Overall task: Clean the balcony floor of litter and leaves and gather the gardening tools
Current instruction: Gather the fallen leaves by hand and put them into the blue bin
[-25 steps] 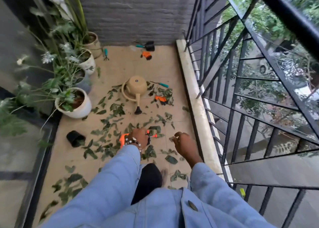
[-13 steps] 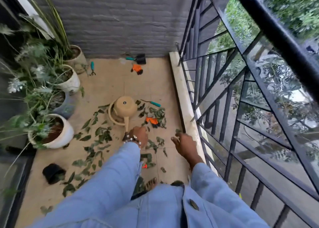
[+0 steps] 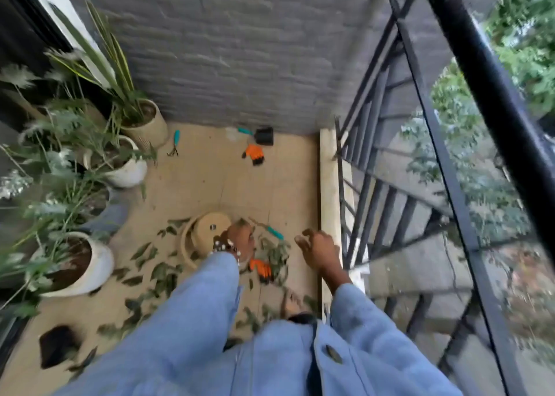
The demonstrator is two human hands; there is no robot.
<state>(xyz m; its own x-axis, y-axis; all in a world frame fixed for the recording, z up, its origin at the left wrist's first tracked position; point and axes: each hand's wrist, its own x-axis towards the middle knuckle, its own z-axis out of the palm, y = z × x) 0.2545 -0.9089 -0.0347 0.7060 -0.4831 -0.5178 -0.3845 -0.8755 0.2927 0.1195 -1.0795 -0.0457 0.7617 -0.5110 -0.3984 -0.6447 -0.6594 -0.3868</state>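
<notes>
**Hands above leaf litter, beside watering can**

My left hand (image 3: 240,242) hovers at the watering can (image 3: 207,235), grip blurred, cannot tell. My right hand (image 3: 318,248) hangs right of it, fingers loosely curled, holding nothing. Leaves (image 3: 159,271) lie scattered around the can; an orange glove (image 3: 261,268) lies just right.

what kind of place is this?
Most likely a small home balcony: black metal railing with trees beyond, a grey brick wall, and potted plants lining a leaf-strewn tiled floor.

Both hands (image 3: 279,245) above leaf-strewn balcony floor (image 3: 210,179), beige watering can (image 3: 207,236) beside potted plants (image 3: 75,257).
</notes>
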